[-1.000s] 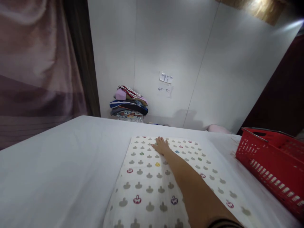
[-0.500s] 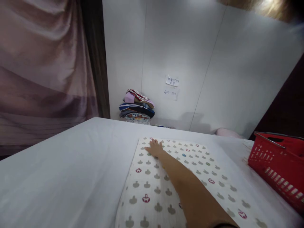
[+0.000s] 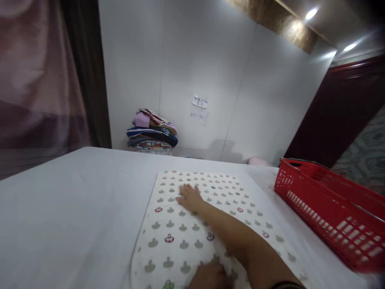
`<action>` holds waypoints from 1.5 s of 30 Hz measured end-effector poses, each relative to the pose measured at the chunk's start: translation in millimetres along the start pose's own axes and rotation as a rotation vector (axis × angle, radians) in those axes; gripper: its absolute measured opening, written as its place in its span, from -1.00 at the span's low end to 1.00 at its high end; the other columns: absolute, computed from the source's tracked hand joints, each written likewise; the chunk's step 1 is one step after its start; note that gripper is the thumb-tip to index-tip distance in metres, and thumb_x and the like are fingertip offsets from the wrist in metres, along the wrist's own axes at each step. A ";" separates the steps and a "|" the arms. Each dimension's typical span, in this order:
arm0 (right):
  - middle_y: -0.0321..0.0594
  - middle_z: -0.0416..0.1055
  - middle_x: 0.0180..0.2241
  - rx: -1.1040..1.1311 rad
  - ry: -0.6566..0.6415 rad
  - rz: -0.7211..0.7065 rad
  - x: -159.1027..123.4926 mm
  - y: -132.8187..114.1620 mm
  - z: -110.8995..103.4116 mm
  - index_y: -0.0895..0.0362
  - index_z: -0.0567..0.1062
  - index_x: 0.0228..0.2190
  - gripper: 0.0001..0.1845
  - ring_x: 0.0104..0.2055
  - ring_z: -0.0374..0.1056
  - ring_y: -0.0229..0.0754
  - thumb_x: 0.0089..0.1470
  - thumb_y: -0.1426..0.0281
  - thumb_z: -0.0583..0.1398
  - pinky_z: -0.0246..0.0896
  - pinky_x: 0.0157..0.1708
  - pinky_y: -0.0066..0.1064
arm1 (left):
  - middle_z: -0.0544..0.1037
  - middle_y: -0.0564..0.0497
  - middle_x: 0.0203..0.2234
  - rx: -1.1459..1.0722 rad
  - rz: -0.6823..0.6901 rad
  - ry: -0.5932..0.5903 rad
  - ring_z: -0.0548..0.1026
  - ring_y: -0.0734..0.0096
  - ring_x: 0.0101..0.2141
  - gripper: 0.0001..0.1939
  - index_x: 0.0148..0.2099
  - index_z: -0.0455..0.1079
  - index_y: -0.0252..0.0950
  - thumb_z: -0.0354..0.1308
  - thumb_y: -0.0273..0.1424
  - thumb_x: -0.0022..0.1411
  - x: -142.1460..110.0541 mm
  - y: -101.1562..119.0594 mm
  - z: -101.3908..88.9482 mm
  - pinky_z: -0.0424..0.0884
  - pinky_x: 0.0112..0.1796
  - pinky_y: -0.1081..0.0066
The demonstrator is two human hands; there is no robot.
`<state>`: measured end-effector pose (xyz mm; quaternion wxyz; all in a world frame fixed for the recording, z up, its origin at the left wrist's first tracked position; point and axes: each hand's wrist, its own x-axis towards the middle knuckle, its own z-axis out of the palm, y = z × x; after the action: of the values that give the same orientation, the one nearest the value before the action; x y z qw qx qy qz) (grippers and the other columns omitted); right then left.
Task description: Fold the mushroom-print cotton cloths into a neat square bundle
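A white cloth [image 3: 171, 245] printed with rows of grey shapes and a few red, blue and green ones lies flat on the white-covered table [image 3: 75, 208]. My right hand [image 3: 191, 197] rests palm down on its upper part, fingers spread. The right forearm crosses the cloth from the lower right and hides some of the print. My left hand [image 3: 210, 276] shows at the bottom edge, over the near part of the cloth; it is blurred and partly cut off, so its fingers cannot be made out.
A red plastic basket [image 3: 319, 204] with metal handles stands on the right side of the table. Beyond the far edge is a stack of folded fabrics [image 3: 153, 134] against the white wall [image 3: 186, 60]. A pinkish curtain [image 3: 33, 80] hangs at the left.
My left hand has come into view at the bottom. My right hand has drawn back a little over the cloth towards me. The view has turned right, showing more of the basket.
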<state>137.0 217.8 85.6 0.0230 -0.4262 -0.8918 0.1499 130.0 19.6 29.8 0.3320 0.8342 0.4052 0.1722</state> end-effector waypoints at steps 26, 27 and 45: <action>-0.26 -0.27 0.30 -0.071 0.091 0.690 -323.8 118.6 8.4 -0.01 -0.04 0.24 -0.34 0.32 -0.39 -0.12 0.17 0.01 -0.13 -0.46 0.21 -0.10 | 0.42 -0.05 -0.21 0.380 0.191 -0.002 0.33 0.28 -0.16 -0.63 -0.12 0.37 -0.30 -0.10 -0.69 0.08 -21.4 44.0 -25.4 0.26 -0.16 0.30; -0.24 -0.26 0.30 -0.050 0.099 0.767 -329.2 125.5 6.1 -0.02 -0.02 0.23 -0.34 0.32 -0.37 -0.08 0.17 0.02 -0.11 -0.44 0.20 -0.05 | 0.42 -0.06 -0.21 0.395 0.197 -0.001 0.33 0.28 -0.16 -0.62 -0.12 0.37 -0.31 -0.10 -0.69 0.08 -21.2 44.0 -25.4 0.27 -0.15 0.29; -0.18 0.45 -0.36 0.357 0.926 0.768 -420.7 138.0 20.4 0.17 0.50 -0.31 -0.64 -0.41 0.30 -0.21 -0.14 0.27 0.08 0.23 -0.36 -0.38 | 0.50 -0.04 -0.23 0.313 0.223 0.155 0.43 0.29 -0.20 -0.61 -0.03 0.36 -0.27 -0.11 -0.54 0.12 -14.3 30.7 -24.9 0.37 -0.18 0.27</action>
<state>504.9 -28.3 63.1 0.4222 -0.7267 -0.5337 0.0937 124.7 4.7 68.7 0.1448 0.8995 0.3567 0.2066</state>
